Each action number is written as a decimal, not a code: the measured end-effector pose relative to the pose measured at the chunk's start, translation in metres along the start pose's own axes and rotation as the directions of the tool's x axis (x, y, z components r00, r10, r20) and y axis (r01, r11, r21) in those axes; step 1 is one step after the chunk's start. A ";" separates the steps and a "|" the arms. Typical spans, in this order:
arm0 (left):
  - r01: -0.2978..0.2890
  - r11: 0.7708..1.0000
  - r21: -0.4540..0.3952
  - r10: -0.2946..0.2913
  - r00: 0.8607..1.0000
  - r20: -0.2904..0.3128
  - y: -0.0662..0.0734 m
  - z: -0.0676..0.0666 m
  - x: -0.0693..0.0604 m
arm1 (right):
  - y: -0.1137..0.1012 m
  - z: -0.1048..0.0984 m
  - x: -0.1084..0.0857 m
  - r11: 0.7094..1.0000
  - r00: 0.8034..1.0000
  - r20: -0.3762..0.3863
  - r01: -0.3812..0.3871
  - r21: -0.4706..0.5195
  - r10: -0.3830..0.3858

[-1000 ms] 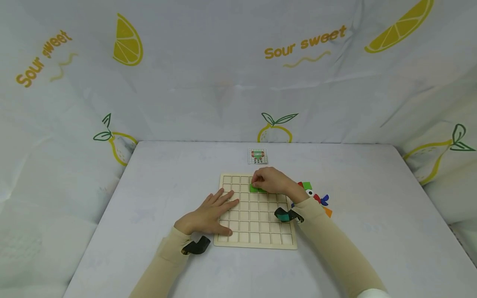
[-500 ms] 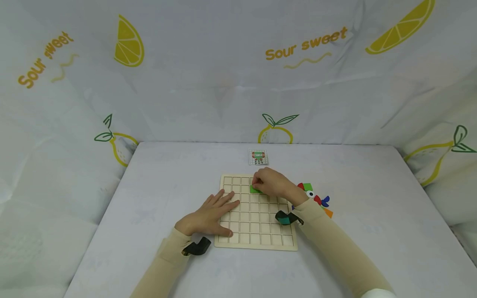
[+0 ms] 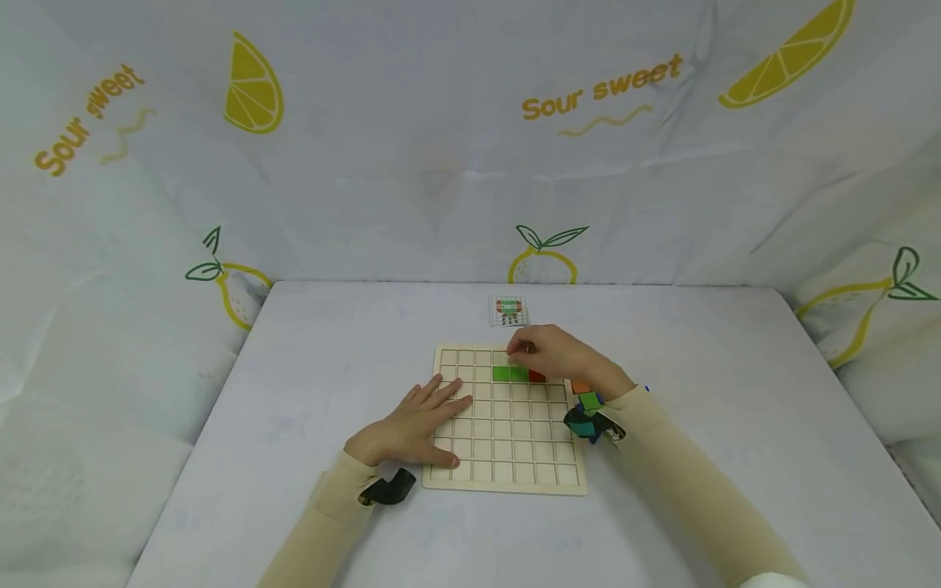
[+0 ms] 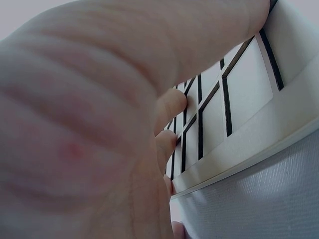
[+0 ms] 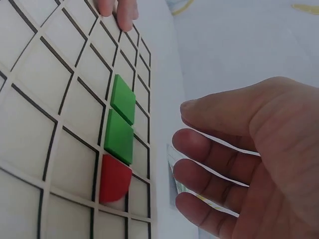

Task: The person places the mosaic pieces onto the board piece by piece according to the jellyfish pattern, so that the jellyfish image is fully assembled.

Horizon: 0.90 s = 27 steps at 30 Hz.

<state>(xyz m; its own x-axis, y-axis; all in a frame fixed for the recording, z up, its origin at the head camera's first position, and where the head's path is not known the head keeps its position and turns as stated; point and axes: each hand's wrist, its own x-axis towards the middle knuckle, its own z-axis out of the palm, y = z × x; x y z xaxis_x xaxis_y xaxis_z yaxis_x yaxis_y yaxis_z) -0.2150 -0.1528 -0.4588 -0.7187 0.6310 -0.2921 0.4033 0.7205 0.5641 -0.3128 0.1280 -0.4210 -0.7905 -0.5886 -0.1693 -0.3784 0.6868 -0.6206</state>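
A pale wooden grid board (image 3: 507,488) lies on the table. Spread flat over its left edge is my left hand (image 3: 412,426), with the palm side close in the left wrist view (image 4: 89,119). Two green squares (image 3: 510,373) sit side by side in upper cells, and a red rounded piece (image 3: 537,376) is in the cell to their right. My right hand (image 3: 555,354) hovers by the red piece; in the right wrist view this hand (image 5: 274,139) has thumb and fingers loosely bent, apart and holding nothing, beside the green squares (image 5: 119,137) and red piece (image 5: 114,179).
Beyond the board's far edge lies a small patterned card (image 3: 509,310). Loose pieces, among them an orange one (image 3: 581,387) and a green one (image 3: 590,401), lie right of the board, partly hidden by the right wrist and sleeve.
My right hand has shifted right, off the green squares, and both now show fully. The red piece has come into view on the board. The right forearm covers more loose pieces; my left hand stays put.
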 end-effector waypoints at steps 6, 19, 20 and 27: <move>0.004 1.000 0.003 -0.004 1.000 0.000 0.000 0.001 0.000 | 0.005 -0.016 -0.019 1.000 1.000 -0.018 0.000 0.003 0.000; 0.003 1.000 -0.005 -0.003 1.000 0.000 -0.001 0.002 0.000 | 0.029 -0.037 -0.058 0.995 0.991 -0.095 -0.097 -0.030 0.094; 0.002 1.000 -0.005 -0.002 1.000 0.001 -0.001 0.002 0.000 | 0.032 -0.038 -0.060 0.994 0.990 -0.101 -0.106 -0.031 0.102; -0.009 1.000 -0.001 0.009 1.000 -0.001 0.000 0.002 -0.001 | 0.051 -0.043 -0.071 0.987 0.979 -0.135 -0.159 -0.025 0.154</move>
<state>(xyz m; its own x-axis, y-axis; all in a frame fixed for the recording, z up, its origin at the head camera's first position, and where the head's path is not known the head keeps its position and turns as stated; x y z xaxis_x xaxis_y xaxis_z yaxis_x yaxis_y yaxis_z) -0.2137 -0.1529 -0.4599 -0.7159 0.6369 -0.2861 0.4090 0.7146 0.5675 -0.2962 0.2229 -0.4076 -0.8973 -0.4122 -0.1579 -0.2597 0.7823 -0.5662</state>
